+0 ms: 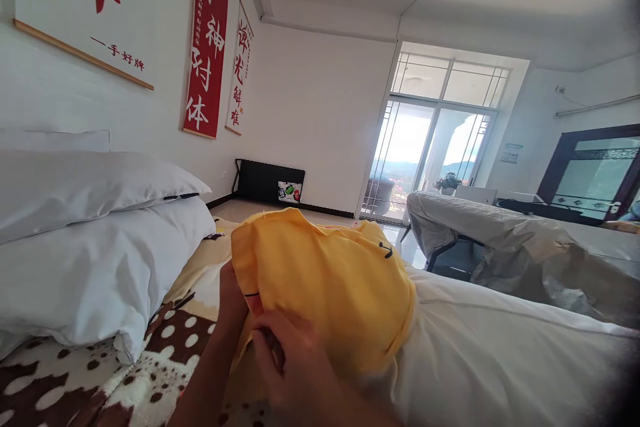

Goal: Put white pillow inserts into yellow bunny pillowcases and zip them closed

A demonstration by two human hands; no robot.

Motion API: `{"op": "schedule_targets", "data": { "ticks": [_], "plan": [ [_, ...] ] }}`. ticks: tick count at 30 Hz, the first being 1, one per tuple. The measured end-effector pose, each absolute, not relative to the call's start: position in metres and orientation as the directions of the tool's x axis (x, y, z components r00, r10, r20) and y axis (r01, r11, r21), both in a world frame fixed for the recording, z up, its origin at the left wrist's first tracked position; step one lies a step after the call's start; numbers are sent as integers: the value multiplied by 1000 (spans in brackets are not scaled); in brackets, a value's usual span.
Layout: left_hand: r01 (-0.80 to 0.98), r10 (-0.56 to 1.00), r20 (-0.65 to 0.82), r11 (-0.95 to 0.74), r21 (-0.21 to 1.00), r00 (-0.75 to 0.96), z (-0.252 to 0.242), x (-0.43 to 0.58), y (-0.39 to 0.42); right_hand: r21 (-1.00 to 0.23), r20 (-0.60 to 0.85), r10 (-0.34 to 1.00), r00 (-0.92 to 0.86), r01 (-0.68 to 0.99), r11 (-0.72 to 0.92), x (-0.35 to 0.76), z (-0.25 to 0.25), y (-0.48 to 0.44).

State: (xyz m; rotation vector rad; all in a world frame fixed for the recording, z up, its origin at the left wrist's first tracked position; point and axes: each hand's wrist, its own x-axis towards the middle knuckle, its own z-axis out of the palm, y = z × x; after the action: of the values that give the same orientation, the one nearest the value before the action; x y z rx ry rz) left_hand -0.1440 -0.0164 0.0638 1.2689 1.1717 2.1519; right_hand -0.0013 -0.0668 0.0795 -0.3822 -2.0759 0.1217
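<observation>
A yellow cloth (pixel 325 280) with small black marks is bunched up in front of me on the bed. My left hand (pixel 233 297) grips its near left edge, fingers tucked under the fabric. My right hand (pixel 285 353) is closed on the cloth's lower edge, fingers curled into the folds. Under the cloth to the right lies a white sheet or duvet (pixel 475 353).
Two white pillows (pixel 100 233) are stacked at the left on a brown-and-cream dotted blanket (pixel 165 347). A table under a grey cover (pixel 500 233) stands at the right. Red and white scrolls (pixel 206 47) hang on the left wall. A glass balcony door (pixel 425 153) is at the back.
</observation>
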Motion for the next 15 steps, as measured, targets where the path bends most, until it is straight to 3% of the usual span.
{"op": "schedule_targets", "data": {
  "ticks": [3,7,12,15],
  "plan": [
    [35,659,533,-611,791,-531,71,-142,-21,-126,892,269,-362,374,919,-5,76,-53],
    [-55,737,563,-624,780,-373,67,-153,-18,-130,894,324,-310,512,849,-9,81,-34],
    [82,770,638,-634,769,-29,60,-170,-14,-68,872,394,-291,725,686,-17,86,-11],
    [82,802,597,-594,800,-14,60,-167,-14,-75,839,438,-324,728,682,-19,92,-5]
  ]
}}
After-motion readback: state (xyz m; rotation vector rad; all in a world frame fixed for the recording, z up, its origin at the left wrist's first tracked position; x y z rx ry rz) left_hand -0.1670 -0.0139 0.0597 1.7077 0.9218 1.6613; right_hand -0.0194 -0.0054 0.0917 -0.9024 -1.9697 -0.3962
